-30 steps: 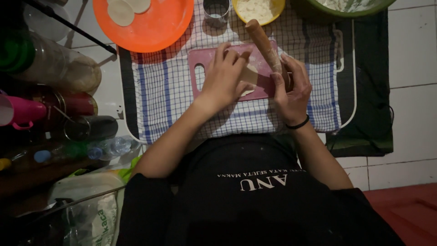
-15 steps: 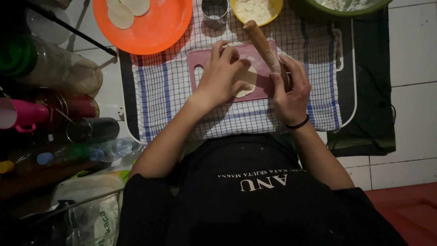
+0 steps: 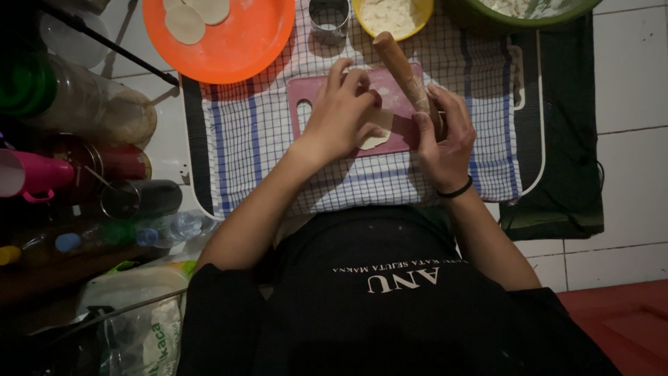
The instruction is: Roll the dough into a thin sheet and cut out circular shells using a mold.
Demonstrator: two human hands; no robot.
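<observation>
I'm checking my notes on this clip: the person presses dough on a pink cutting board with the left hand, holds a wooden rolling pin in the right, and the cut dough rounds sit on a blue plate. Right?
Not quite. The head view shows the dough rounds on an orange plate, not a blue one. The rest holds: left hand on the dough, pink cutting board, right hand holding the wooden rolling pin.

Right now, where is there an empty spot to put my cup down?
The checked cloth is bare between the orange plate and the pink board, and again below the board near the right hand. Around the left hand, rolling pin and dough it is crowded.
</observation>
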